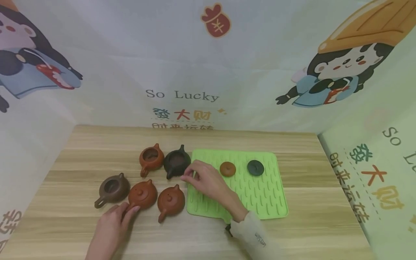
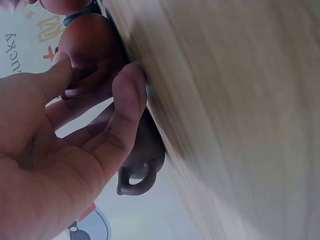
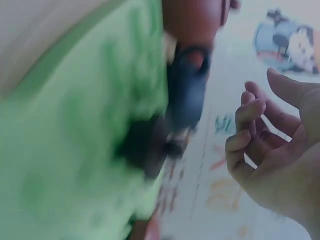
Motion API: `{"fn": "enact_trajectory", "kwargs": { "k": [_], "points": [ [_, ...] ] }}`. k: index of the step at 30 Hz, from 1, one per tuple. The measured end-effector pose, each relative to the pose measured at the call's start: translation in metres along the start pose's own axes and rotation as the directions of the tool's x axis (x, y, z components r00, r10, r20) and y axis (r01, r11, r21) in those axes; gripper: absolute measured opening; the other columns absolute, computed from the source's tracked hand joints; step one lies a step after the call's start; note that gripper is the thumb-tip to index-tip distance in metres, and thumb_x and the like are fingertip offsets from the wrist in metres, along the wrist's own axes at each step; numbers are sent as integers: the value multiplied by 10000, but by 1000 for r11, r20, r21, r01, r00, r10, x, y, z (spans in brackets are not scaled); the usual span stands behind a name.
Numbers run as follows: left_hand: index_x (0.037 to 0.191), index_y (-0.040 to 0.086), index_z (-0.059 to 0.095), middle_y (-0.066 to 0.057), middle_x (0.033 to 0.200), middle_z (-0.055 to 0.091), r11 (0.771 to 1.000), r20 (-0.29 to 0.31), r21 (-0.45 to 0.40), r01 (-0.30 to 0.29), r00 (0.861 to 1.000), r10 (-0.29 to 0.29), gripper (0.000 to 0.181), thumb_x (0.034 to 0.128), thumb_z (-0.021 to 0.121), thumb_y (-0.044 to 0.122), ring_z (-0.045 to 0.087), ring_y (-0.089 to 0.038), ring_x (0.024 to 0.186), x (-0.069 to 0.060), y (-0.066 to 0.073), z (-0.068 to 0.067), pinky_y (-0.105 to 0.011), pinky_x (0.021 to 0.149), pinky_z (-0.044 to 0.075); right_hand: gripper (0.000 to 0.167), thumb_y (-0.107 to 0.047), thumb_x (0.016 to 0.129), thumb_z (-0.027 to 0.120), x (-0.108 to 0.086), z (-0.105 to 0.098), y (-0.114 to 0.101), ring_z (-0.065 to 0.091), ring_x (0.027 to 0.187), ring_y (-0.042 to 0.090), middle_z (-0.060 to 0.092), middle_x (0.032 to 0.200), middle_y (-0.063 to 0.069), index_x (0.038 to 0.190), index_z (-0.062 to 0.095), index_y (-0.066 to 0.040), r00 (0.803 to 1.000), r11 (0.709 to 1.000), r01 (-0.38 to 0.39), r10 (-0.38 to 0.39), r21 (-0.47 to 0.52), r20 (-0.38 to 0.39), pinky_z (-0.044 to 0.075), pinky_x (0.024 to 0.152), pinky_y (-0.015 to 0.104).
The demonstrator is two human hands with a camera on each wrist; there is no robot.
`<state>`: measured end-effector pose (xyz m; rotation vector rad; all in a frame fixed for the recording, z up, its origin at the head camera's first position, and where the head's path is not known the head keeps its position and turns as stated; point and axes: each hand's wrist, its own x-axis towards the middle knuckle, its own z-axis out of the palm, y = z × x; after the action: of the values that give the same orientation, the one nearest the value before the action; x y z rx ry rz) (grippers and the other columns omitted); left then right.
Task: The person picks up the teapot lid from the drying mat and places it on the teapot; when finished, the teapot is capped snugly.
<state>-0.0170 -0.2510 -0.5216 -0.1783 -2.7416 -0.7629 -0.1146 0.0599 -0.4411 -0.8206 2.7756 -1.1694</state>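
My left hand (image 1: 112, 222) pinches the handle of a lidded red clay teapot (image 1: 143, 193) between thumb and fingers; the left wrist view shows that teapot's handle (image 2: 87, 82) close up. My right hand (image 1: 208, 180) hovers over the left part of a green mat (image 1: 237, 202), fingers loosely curled and holding nothing, beside an uncovered black teapot (image 1: 178, 160). On the mat lie an orange-brown lid (image 1: 228, 169) and a dark lid (image 1: 255, 168). A blurred dark brown lid (image 3: 152, 145) shows in the right wrist view; in the head view my hand hides it.
Left of my left hand stands an uncovered brown teapot (image 1: 113, 189). An uncovered orange-red teapot (image 1: 151, 157) is behind, and another lidded reddish teapot (image 1: 171, 200) stands right of the held one. Printed cloth (image 1: 182, 72) walls the wooden table (image 1: 308, 213).
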Motion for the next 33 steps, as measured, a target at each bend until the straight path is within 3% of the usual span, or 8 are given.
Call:
{"fn": "enact_trajectory", "kwargs": {
  "k": [6, 8, 9, 13, 18, 23, 29, 33],
  "points": [
    [922, 36, 706, -42, 761, 642, 998, 27, 5, 68, 997, -68, 171, 1028, 784, 145, 614, -194, 665, 4, 23, -29, -390, 591, 514, 92, -173, 1047, 770, -23, -25, 36, 653, 822, 96, 741, 989, 25, 1051, 783, -82, 999, 996, -34, 36, 86, -17, 554, 747, 233],
    [967, -3, 711, -46, 753, 635, 997, -17, 8, 74, 997, -74, 129, 1021, 780, 92, 574, -126, 655, 7, 26, -40, -323, 566, 493, 101, -185, 1047, 770, -29, -30, 43, 646, 827, 89, 746, 985, 22, 1044, 786, -86, 998, 993, -54, 56, 109, -15, 564, 759, 256],
    [995, -17, 712, -40, 735, 624, 997, -47, 16, 75, 996, -75, 115, 1016, 781, 72, 537, -89, 635, 8, 25, -44, -287, 539, 461, 130, -216, 1053, 767, -31, -24, 61, 651, 844, 99, 752, 996, 23, 1053, 789, -88, 999, 994, -38, 41, 103, -22, 568, 782, 270],
    [1160, -74, 676, -60, 707, 634, 994, -130, 42, 100, 987, -94, 207, 1020, 769, 45, 466, -21, 592, 11, 6, -62, -250, 498, 419, 151, -225, 1036, 790, -41, -27, 72, 633, 851, 83, 750, 992, 29, 1058, 792, -75, 1000, 992, -31, 30, 119, 10, 568, 787, 295],
    [1293, -124, 583, -106, 692, 661, 989, -93, 90, 116, 990, -107, 327, 1076, 706, 89, 549, -160, 576, 11, -23, -82, -365, 513, 480, 207, -160, 968, 861, -51, -31, 63, 592, 842, 29, 714, 1022, 30, 1126, 770, -62, 990, 985, -83, 64, 150, 127, 544, 774, 249],
    [1309, -137, 579, -168, 722, 704, 987, 0, 106, 117, 993, -118, 385, 1115, 672, 182, 658, -341, 619, 13, -41, -85, -603, 615, 561, 248, -125, 949, 871, -53, -29, 67, 582, 872, 21, 716, 1064, 28, 1166, 763, -70, 984, 987, -74, 49, 144, 172, 538, 799, 246],
    [1311, -123, 588, -190, 807, 738, 982, 152, 107, 157, 973, -172, 427, 1142, 632, 266, 723, -430, 749, 18, -43, -74, -654, 720, 574, 229, -55, 939, 862, -52, -29, 69, 601, 902, 30, 741, 1113, 59, 1141, 754, -56, 984, 989, -46, 20, 143, 175, 550, 817, 246],
    [1265, -117, 607, -227, 836, 726, 983, 158, 114, 147, 974, -164, 375, 1136, 641, 233, 725, -483, 789, 20, -38, -66, -657, 722, 575, 235, -25, 943, 847, -51, -28, 70, 599, 913, 31, 731, 1129, 76, 1155, 748, -44, 982, 986, -49, 18, 160, 189, 547, 825, 240]
  ]
}}
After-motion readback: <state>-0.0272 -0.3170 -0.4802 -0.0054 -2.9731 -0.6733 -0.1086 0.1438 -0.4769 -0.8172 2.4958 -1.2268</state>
